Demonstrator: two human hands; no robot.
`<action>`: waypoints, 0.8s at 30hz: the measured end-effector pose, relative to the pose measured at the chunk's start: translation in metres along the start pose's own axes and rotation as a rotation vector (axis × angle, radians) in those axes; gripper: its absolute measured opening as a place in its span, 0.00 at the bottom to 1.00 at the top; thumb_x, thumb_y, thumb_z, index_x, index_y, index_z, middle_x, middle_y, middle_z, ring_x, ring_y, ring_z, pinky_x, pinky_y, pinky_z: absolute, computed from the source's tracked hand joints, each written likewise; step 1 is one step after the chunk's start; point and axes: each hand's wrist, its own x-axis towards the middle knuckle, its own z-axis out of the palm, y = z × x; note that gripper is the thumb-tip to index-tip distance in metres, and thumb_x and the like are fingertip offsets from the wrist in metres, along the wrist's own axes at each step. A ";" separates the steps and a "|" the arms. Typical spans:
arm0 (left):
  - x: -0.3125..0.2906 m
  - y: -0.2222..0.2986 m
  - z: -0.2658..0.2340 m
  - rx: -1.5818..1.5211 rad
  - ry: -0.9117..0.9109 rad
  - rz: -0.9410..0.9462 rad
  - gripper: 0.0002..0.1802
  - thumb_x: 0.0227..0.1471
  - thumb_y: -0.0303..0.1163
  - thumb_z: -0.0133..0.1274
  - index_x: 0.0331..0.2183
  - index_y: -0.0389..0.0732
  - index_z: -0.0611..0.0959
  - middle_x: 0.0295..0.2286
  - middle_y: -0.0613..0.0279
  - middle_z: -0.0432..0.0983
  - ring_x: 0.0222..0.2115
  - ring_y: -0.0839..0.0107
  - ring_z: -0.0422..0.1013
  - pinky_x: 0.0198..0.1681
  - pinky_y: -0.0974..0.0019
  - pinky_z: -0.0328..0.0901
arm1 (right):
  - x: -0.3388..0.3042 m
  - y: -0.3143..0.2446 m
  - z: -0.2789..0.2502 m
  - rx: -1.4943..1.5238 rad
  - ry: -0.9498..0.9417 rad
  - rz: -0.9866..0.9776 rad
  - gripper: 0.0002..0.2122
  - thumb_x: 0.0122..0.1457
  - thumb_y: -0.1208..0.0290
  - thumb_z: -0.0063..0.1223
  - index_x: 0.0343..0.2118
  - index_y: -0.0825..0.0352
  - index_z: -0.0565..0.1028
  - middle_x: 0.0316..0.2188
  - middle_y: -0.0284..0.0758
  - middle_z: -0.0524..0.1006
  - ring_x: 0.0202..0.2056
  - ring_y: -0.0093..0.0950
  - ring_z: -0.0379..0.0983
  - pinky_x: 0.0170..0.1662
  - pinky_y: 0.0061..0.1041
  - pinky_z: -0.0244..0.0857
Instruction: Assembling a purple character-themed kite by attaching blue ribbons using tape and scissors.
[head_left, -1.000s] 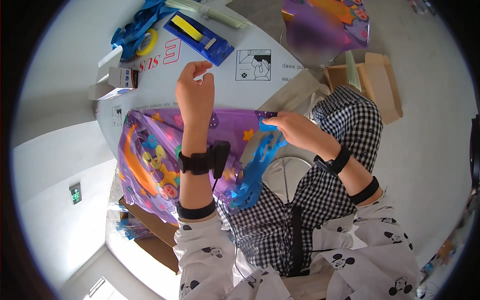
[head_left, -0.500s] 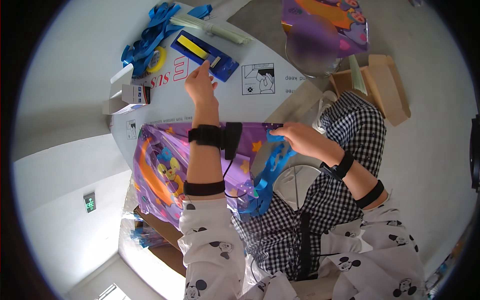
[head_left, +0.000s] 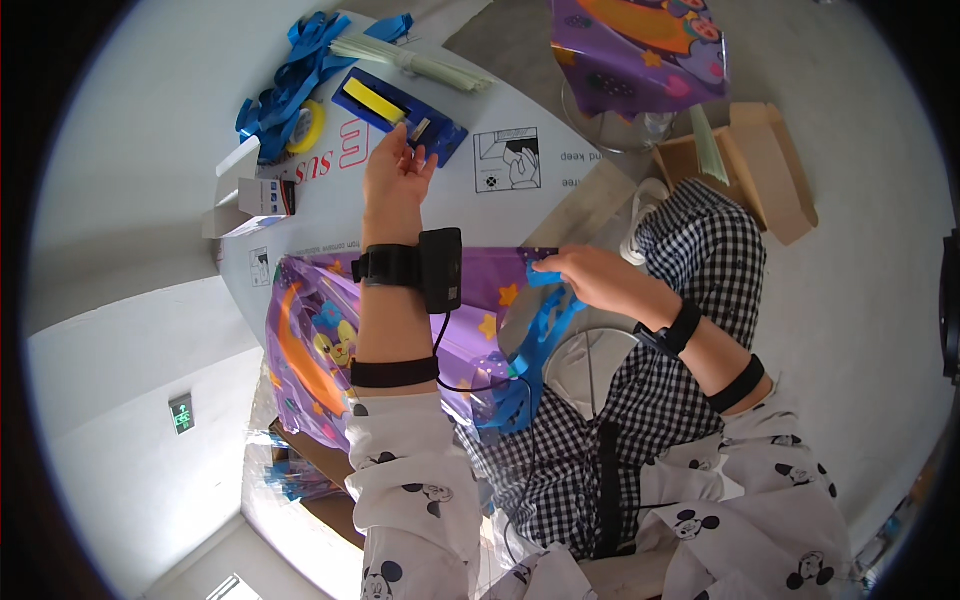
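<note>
My left hand (head_left: 396,172) reaches over the table to a blue tape dispenser (head_left: 440,137) holding a roll of yellow tape (head_left: 375,98). Its fingers are apart, and one fingertip touches or nearly touches the dispenser beside the roll. With closed fingers, my right hand (head_left: 600,278) pinches a blue ribbon (head_left: 545,345) at the upper right edge of a purple plastic sheet (head_left: 480,285). Stars, an orange crescent and a yellow cartoon animal are printed on the sheet. It hangs from the table's near edge down to my lap, partly hidden behind my left forearm.
On the table (head_left: 400,220) lie a heap of blue ribbon (head_left: 290,95), a bundle of pale thin rods (head_left: 410,60), a yellow tape roll (head_left: 309,128) and a small open box (head_left: 250,195). Another purple sheet (head_left: 640,75) and a cardboard box (head_left: 770,165) are at the far right.
My left hand has drawn slightly back and turned, its fingers spreading from a tighter curl by the dispenser. My right hand keeps its pinch on the ribbon.
</note>
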 end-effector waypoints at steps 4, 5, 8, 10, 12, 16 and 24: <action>-0.004 0.000 -0.004 -0.068 -0.012 -0.010 0.11 0.48 0.30 0.62 0.31 0.36 0.78 0.30 0.62 0.66 0.39 0.61 0.68 0.55 0.53 0.61 | 0.002 -0.005 -0.001 0.009 0.005 -0.012 0.21 0.49 0.88 0.46 0.48 0.65 0.75 0.38 0.43 0.75 0.42 0.43 0.72 0.42 0.38 0.66; -0.005 -0.003 -0.004 -0.069 -0.011 -0.014 0.11 0.48 0.30 0.62 0.31 0.36 0.78 0.30 0.62 0.66 0.39 0.61 0.68 0.55 0.53 0.61 | 0.001 -0.006 -0.002 0.011 0.001 0.000 0.21 0.49 0.88 0.46 0.47 0.65 0.75 0.37 0.43 0.75 0.41 0.43 0.72 0.42 0.38 0.66; -0.006 -0.015 -0.004 -0.111 -0.075 0.025 0.11 0.49 0.29 0.61 0.32 0.34 0.77 0.31 0.61 0.68 0.42 0.61 0.69 0.55 0.57 0.61 | 0.002 -0.008 -0.004 0.000 -0.018 0.023 0.21 0.49 0.88 0.46 0.47 0.65 0.75 0.37 0.43 0.75 0.41 0.43 0.72 0.42 0.38 0.66; -0.007 -0.022 -0.003 -0.181 -0.072 0.041 0.09 0.50 0.28 0.59 0.33 0.33 0.77 0.33 0.59 0.72 0.45 0.60 0.70 0.57 0.57 0.60 | 0.001 -0.007 -0.003 -0.005 -0.014 0.015 0.21 0.49 0.88 0.46 0.47 0.65 0.75 0.37 0.43 0.75 0.41 0.43 0.72 0.42 0.38 0.66; -0.008 -0.030 -0.001 -0.183 -0.088 0.088 0.10 0.51 0.27 0.59 0.33 0.33 0.77 0.34 0.58 0.73 0.44 0.60 0.71 0.56 0.58 0.62 | 0.001 -0.007 -0.003 -0.011 -0.011 0.008 0.21 0.49 0.88 0.46 0.48 0.65 0.75 0.37 0.43 0.75 0.41 0.43 0.73 0.42 0.38 0.66; -0.007 -0.039 0.001 -0.189 -0.093 0.171 0.09 0.51 0.27 0.58 0.34 0.34 0.78 0.36 0.58 0.74 0.45 0.61 0.72 0.52 0.61 0.65 | 0.001 -0.009 -0.003 -0.023 -0.007 0.002 0.21 0.49 0.88 0.46 0.48 0.65 0.75 0.38 0.42 0.76 0.41 0.42 0.73 0.43 0.38 0.67; -0.007 -0.058 0.001 -0.201 -0.079 0.275 0.10 0.49 0.25 0.59 0.35 0.32 0.79 0.34 0.58 0.77 0.37 0.67 0.75 0.42 0.68 0.68 | 0.000 -0.005 -0.001 -0.039 0.010 -0.011 0.21 0.50 0.87 0.46 0.48 0.65 0.75 0.38 0.42 0.76 0.42 0.42 0.73 0.43 0.37 0.67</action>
